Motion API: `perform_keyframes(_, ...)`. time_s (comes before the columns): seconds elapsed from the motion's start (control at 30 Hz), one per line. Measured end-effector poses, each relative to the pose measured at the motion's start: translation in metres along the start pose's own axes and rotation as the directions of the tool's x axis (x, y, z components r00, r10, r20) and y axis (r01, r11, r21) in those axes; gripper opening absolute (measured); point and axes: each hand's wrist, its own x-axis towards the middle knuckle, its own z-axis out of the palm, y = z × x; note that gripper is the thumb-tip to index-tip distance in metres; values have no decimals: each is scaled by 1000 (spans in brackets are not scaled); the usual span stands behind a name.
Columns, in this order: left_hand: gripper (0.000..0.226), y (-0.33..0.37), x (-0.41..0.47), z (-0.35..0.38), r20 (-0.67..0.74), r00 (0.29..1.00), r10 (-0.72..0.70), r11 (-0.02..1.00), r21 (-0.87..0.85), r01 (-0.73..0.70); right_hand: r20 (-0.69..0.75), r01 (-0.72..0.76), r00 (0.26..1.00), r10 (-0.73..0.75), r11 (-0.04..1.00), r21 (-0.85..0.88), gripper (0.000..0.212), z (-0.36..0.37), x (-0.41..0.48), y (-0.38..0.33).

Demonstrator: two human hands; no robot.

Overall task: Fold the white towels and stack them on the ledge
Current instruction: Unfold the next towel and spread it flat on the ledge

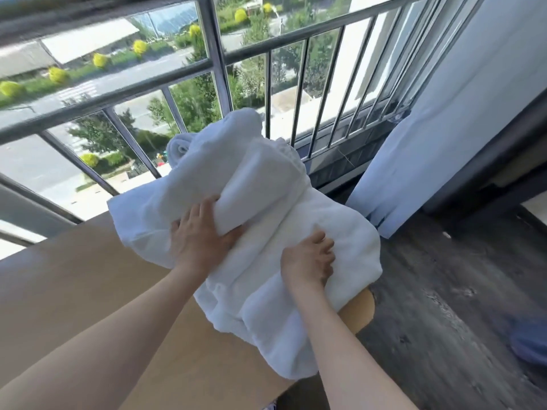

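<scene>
A heap of white towels (260, 291) lies on the tan ledge (74, 276) by the window, its lower part hanging over the ledge's right end. On top sits a folded white towel (260, 184). My left hand (201, 235) grips the near end of that folded towel, thumb on top and fingers along its side. My right hand (307, 264) presses down on the spread towel beneath, fingers curled into the cloth. A rolled white towel (179, 149) rests behind the heap against the railing.
A metal window railing (219, 57) runs along the far side of the ledge. A pale curtain (429, 149) hangs at the right. Dark wood floor (444, 306) lies below, with a blue shoe (529, 344) at the right edge.
</scene>
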Motion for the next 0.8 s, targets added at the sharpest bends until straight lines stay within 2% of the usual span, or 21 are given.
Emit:
perform_keyframes(0.1, 70, 13, -11, 1, 41, 999, -12, 997, -75, 15, -33, 3, 999, -3, 1000, -11, 40, 5, -4, 0)
perform_keyframes(0.2, 68, 16, -15, -1, 94, 995, -16, 997, -79, 24, -39, 43, 998, -44, 999, -16, 38, 8, -7, 1)
perform_keyframes(0.37, 61, 7, -12, -4, 210, 977, -33, 983, -169, 70, -21, 112, 994, -111, 994, 13, 44, 3, -12, -5)
perform_keyframes(0.5, 65, 8, -14, 0, 241, 971, 5, 980, -194, 44, -37, 76, 997, -70, 979, 187, 39, -5, -13, -3)
perform_keyframes(0.6, 65, 7, -13, -3, 275, 961, -36, 966, -235, 104, -81, 128, 991, -108, 942, 311, 31, -12, -18, -3)
perform_keyframes(0.7, 66, 3, -10, -11, 275, 958, -86, 944, -285, 166, -106, 207, 978, -180, 915, 348, 31, -16, -27, -11)
perform_keyframes(0.8, 72, 3, -10, -23, 270, 957, -104, 920, -339, 195, -53, 197, 980, -190, 922, 334, 35, -16, -30, -20)
